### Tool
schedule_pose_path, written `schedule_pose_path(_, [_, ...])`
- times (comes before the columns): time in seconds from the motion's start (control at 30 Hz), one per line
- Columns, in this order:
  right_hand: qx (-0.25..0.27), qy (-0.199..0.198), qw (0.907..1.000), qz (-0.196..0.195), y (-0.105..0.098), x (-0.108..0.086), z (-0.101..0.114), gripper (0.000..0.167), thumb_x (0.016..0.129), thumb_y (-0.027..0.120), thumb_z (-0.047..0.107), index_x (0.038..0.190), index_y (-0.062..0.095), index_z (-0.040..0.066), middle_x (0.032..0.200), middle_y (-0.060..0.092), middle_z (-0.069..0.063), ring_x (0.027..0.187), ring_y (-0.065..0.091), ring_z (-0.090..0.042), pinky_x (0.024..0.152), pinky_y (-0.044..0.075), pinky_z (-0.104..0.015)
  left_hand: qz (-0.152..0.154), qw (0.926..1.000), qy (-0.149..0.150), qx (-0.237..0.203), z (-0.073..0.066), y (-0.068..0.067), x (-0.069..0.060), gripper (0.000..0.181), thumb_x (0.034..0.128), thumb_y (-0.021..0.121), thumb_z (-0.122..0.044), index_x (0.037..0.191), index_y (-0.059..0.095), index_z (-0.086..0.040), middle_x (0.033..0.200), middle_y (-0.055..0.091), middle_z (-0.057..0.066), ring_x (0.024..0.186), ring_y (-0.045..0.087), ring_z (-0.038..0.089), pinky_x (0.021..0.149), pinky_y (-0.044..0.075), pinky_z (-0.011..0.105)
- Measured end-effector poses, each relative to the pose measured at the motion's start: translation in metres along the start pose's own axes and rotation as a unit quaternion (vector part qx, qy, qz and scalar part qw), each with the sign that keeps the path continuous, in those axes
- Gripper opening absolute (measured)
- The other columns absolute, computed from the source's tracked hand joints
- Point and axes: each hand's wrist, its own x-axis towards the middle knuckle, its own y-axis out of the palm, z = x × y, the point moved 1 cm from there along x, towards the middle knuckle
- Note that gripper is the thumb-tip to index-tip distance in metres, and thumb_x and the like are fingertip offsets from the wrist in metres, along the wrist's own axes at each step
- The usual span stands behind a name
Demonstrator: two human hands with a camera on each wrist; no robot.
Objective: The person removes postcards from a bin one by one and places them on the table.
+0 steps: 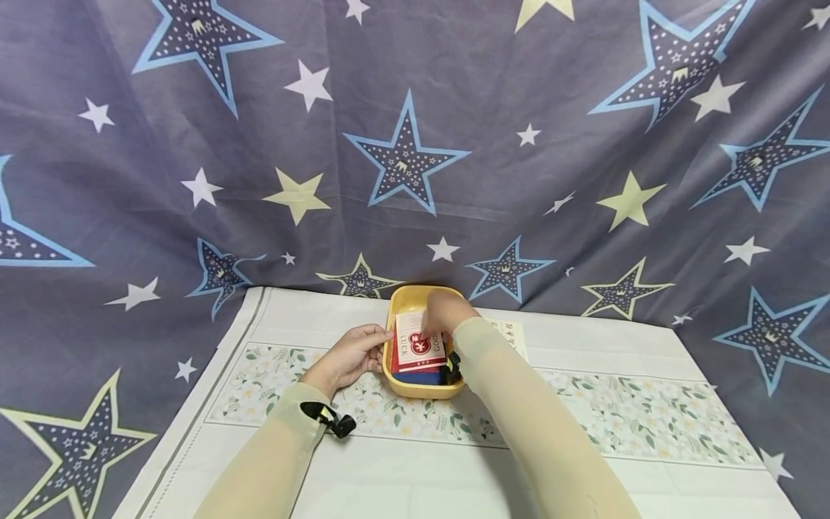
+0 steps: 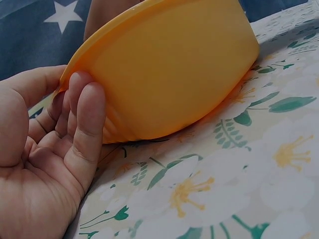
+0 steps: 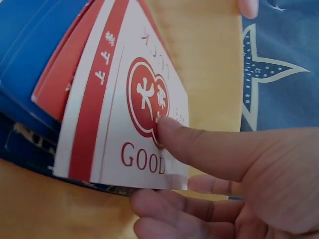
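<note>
My L hand (image 1: 353,357) gripped yellow tub (image 2: 172,74) at rim; R hand (image 3: 271,174) pinched white/red "GOOD LUCK" card (image 3: 112,144), thumb on top, w/ red card (image 3: 62,79) + blue item (image 3: 32,55) beneath.

Tub (image 1: 424,392): plain yellow-orange. GOOD LUCK card (image 3: 117,109): white w/ red stripe, red lettering & red emblem w/ white chars. Second card (image 3: 75,67): red. Third card (image 3: 30,55): blue. Tablecloth (image 1: 402,476): white, floral band (image 1: 648,414) w/ white blossoms, yel. centres, grn leaves. Curtain (image 1: 363,65): grey-blue w/ white, pale-yel. & blue-edged dotted stars. Sleeves (image 1: 259,461): plain cream.
</note>
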Motion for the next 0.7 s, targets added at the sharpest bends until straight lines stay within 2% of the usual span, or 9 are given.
schedule_pose_path(0.13, [0.036,0.005,0.9993,-0.008,-0.007,-0.004,-0.004,0.023,0.092,0.095,0.018,0.094,0.076,0.004,0.075,0.076,-0.01,0.055,0.065,-0.018,0.049,0.054,-0.029,0.0,1.0,-0.001,0.0,0.0,0.001,0.0,0.019,0.118,0.063,-0.021,0.105,0.067,-0.008,0.077,0.07,-0.001,0.061,0.065,0.008,0.056,0.062,0.022])
schedule_pose_path(0.2, [0.055,-0.002,0.9983,-0.019,-0.011,-0.006,-0.007,0.026,0.093,0.094,0.018,0.104,0.076,0.002,0.081,0.075,-0.011,0.058,0.063,-0.017,0.05,0.053,-0.029,0.001,1.0,-0.001,0.001,0.0,0.002,0.0,0.019,0.1178,0.064,-0.021,0.107,0.066,-0.006,0.077,0.069,-0.001,0.061,0.065,0.008,0.056,0.062,0.022])
schedule_pose_path(0.27, [0.086,-0.011,0.9957,-0.031,-0.015,-0.011,-0.01,0.037,0.094,0.093,0.016,0.121,0.075,-0.002,0.094,0.077,-0.014,0.062,0.066,-0.019,0.054,0.056,-0.03,0.001,1.0,0.0,0.002,-0.001,0.002,0.001,0.019,0.1172,0.065,-0.022,0.108,0.066,-0.005,0.076,0.069,-0.001,0.061,0.064,0.009,0.057,0.061,0.022])
schedule_pose_path(0.37, [0.142,-0.031,0.9881,-0.051,-0.02,-0.018,-0.017,0.059,0.096,0.091,0.012,0.146,0.066,-0.006,0.12,0.079,-0.02,0.073,0.076,-0.024,0.065,0.067,-0.033,0.002,1.0,0.004,0.004,-0.001,0.002,0.001,0.019,0.1166,0.066,-0.022,0.107,0.068,-0.005,0.076,0.069,-0.001,0.061,0.064,0.009,0.057,0.062,0.022])
schedule_pose_path(0.47, [0.202,-0.043,0.9767,-0.058,-0.021,-0.025,-0.025,0.071,0.098,0.088,0.008,0.159,0.055,-0.008,0.133,0.078,-0.024,0.086,0.082,-0.027,0.075,0.073,-0.037,0.0,1.0,0.005,0.003,-0.001,0.001,0.001,0.019,0.1161,0.066,-0.021,0.107,0.068,-0.005,0.076,0.069,-0.001,0.061,0.065,0.009,0.057,0.062,0.022])
schedule_pose_path(0.57, [0.25,-0.046,0.9653,-0.058,-0.02,-0.029,-0.035,0.072,0.1,0.086,0.009,0.161,0.053,-0.008,0.125,0.08,-0.023,0.092,0.082,-0.024,0.076,0.073,-0.034,-0.002,1.0,0.001,0.004,0.0,0.0,0.001,0.018,0.1165,0.066,-0.021,0.106,0.068,-0.007,0.077,0.07,0.0,0.061,0.065,0.009,0.057,0.062,0.022])
schedule_pose_path(0.7, [0.292,-0.047,0.9524,-0.073,-0.016,-0.035,-0.051,0.074,0.099,0.087,0.013,0.163,0.053,-0.005,0.106,0.081,-0.016,0.085,0.079,-0.021,0.074,0.071,-0.033,-0.003,1.0,0.0,0.007,0.0,-0.001,0.002,0.018,0.1167,0.065,-0.021,0.104,0.069,-0.009,0.076,0.07,-0.001,0.061,0.065,0.009,0.057,0.062,0.022])
